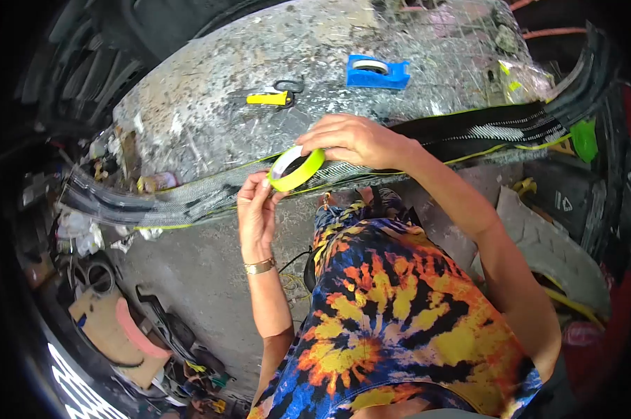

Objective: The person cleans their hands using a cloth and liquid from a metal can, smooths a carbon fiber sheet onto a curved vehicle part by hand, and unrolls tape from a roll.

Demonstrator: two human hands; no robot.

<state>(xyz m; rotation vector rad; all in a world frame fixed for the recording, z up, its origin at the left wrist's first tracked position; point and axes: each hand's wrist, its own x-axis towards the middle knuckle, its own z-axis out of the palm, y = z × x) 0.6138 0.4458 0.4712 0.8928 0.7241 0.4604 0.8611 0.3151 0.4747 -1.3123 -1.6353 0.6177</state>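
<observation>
A roll of bright yellow-green tape (307, 174) is held between both hands, above the near edge of a long black curved part (462, 136). My left hand (257, 206) pinches the roll's lower left side with thumb and fingers. From the upper right, my right hand (350, 142) has its fingers closed on the roll's top edge. The long part lies across the worktable's front edge, with yellow-green tape along its borders. Beyond the hands, a yellow-handled cutter (268, 99) and a blue tape dispenser (377, 72) rest on the worktable.
The paint-spattered worktable (210, 77) spans the top. Green material (584, 140) hangs at the right end of the long part. A grey curved panel (556, 244) stands at the right. Cardboard (95, 314) and assorted clutter lie on the floor at the lower left.
</observation>
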